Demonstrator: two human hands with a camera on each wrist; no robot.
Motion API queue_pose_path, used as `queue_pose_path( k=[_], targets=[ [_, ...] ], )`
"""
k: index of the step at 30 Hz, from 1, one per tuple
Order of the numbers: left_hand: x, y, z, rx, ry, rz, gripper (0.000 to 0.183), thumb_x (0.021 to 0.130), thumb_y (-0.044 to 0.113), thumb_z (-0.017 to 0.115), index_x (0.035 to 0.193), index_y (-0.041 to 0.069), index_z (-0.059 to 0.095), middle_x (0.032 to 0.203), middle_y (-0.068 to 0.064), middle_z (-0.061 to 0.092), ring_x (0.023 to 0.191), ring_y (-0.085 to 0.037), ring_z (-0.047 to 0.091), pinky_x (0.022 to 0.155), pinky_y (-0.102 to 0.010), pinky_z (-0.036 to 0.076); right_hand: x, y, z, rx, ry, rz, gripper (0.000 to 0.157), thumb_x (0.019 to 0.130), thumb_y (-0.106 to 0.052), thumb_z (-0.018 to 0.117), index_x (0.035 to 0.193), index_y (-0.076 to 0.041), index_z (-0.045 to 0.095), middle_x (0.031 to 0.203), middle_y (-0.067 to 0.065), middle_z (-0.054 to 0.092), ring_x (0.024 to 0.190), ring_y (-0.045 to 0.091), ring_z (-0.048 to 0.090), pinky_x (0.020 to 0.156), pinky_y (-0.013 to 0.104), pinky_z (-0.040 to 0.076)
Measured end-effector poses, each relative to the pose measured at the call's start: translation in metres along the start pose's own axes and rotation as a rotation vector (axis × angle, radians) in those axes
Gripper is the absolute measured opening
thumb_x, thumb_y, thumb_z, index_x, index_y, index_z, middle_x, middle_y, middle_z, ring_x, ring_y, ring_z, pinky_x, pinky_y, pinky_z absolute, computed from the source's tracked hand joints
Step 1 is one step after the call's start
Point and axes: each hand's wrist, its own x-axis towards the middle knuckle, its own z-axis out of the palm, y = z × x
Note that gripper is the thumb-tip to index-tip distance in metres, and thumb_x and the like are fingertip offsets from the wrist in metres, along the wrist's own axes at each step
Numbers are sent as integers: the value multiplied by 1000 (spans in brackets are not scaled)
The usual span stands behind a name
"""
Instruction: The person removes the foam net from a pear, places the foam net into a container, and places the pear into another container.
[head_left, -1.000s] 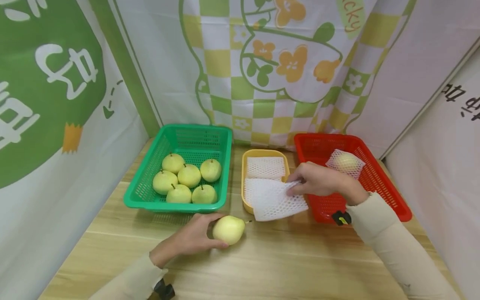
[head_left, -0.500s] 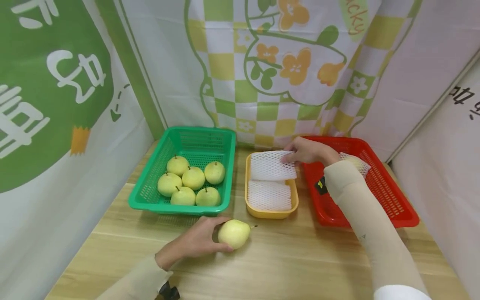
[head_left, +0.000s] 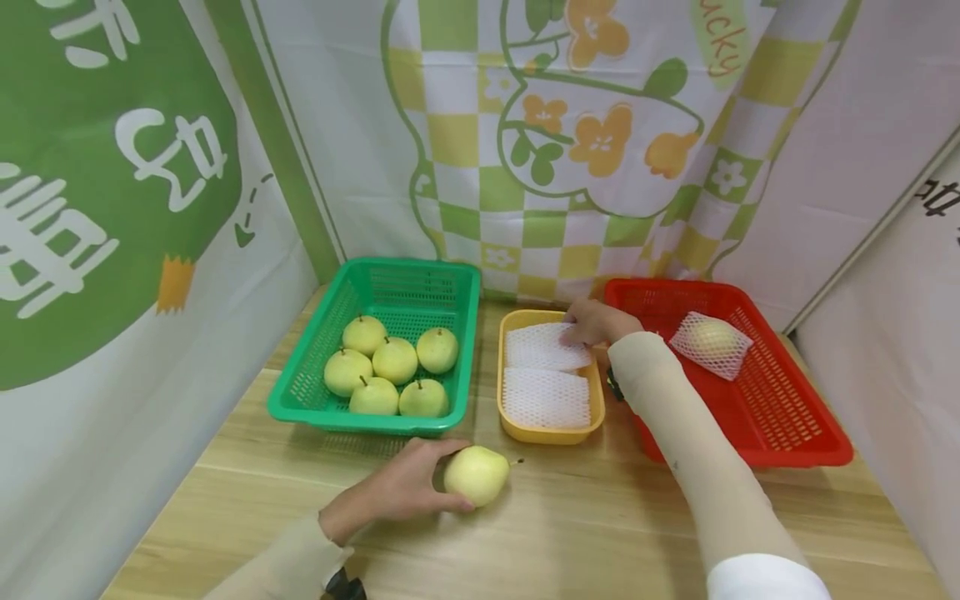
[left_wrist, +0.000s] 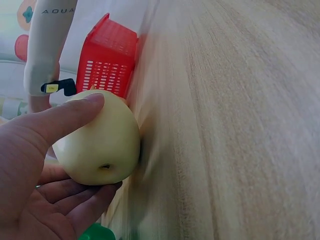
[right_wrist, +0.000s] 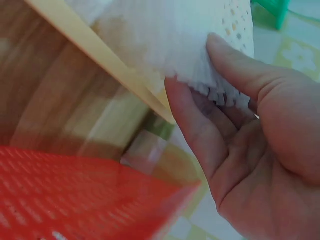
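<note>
On the wooden table, my left hand (head_left: 408, 482) grips a pale yellow pear (head_left: 477, 476) whose stem points right. Thumb on one side and fingers on the other hold it in the left wrist view, its dimpled end toward the camera. At the back of a yellow tray (head_left: 551, 434), my right hand (head_left: 597, 322) pinches the right edge of a white foam net sleeve (head_left: 542, 346). In the right wrist view that sleeve's fringed edge (right_wrist: 215, 90) lies between thumb and fingers. Another foam net (head_left: 546, 397) lies in the tray's front half.
Left of the tray stands a green basket (head_left: 279, 400) with several pears (head_left: 395, 360). At the right, a red basket (head_left: 802, 457) contains one net-wrapped pear (head_left: 712, 342), and my right forearm crosses its near left side. Printed curtains (head_left: 465, 183) hang behind.
My right hand has carried a foam net from the tray's front to its back and lowered it there. My left hand keeps its grip on the pear. The head view has shifted slightly.
</note>
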Motion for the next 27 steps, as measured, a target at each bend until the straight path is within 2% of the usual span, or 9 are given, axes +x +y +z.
queue_pose_path(
  k=[2,3,5,9,14,21,27],
  targets=[
    [0,0,0,3,-3,2,77,83,44,90,141,1,63,134,-11,73,121,-24,71,104,-42,59,5,-2,6,-36,4,5,22,99,-23,71,110,-4,76,89,4,63,85,21,57,76,32,48],
    [0,0,0,6,-5,3,77,83,44,90,141,1,63,134,-12,73,121,-24,71,104,-42,59,6,-3,9,-52,8,9,22,99,-23,71,110,-4,76,91,4,63,86,21,56,76,32,46],
    [1,0,0,11,-9,4,78,83,44,90,141,1,63,134,-12,73,122,-24,71,105,-42,59,9,-5,15,-89,6,19,24,99,-22,68,113,-4,74,97,6,63,89,22,55,76,32,45],
    [1,1,0,22,-13,0,78,82,45,90,141,2,64,133,-9,74,120,-23,71,104,-42,59,10,-11,24,-120,13,55,33,98,-19,67,128,-5,69,123,11,69,97,25,59,78,33,48],
    [0,2,0,46,-13,-3,77,82,47,90,140,3,64,131,-6,75,117,-20,71,101,-38,59,11,-19,30,-169,42,71,25,97,-17,72,119,-4,70,113,13,72,86,24,60,71,33,50],
    [1,2,0,34,-13,12,76,82,44,91,140,1,65,130,-8,75,116,-19,72,100,-37,60,12,-23,27,-323,178,-4,36,87,-24,87,111,-1,71,106,12,72,90,28,66,84,44,61],
    [3,1,0,34,-13,28,76,81,42,91,139,1,65,130,-9,75,116,-20,72,100,-36,61,3,-28,10,-320,237,-25,51,82,-28,93,117,-2,67,114,13,71,104,33,70,89,49,63]
  ],
)
